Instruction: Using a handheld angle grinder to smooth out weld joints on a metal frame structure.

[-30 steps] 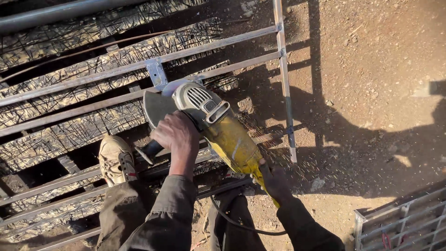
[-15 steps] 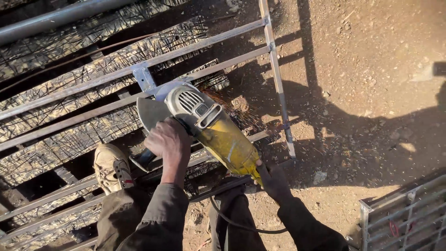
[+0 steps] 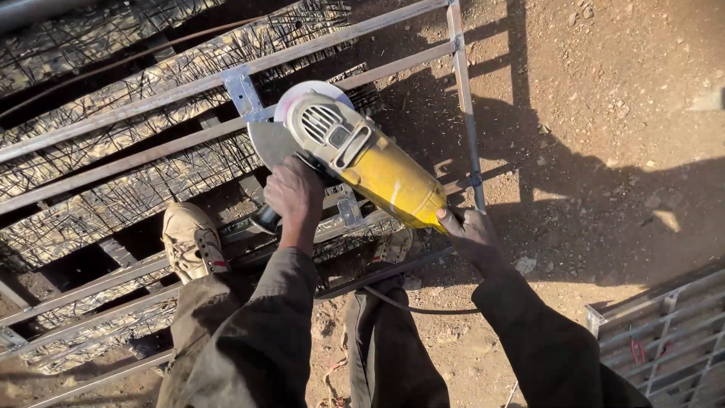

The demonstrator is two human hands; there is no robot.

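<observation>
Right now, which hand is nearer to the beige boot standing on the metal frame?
Left. The left hand grips the grinder's side handle, just right of the beige boot. The right hand holds the rear grip, farther away.

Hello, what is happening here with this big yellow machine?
A person stands over a grey metal bar frame lying on the dirt ground and works on it with a large yellow angle grinder. The left hand grips the black side handle, and the right hand holds the rear grip, where a black cable leaves. The grinder's disc sits at a small metal bracket on one bar. The left foot, in a dusty beige shoe, rests on the frame.
</observation>
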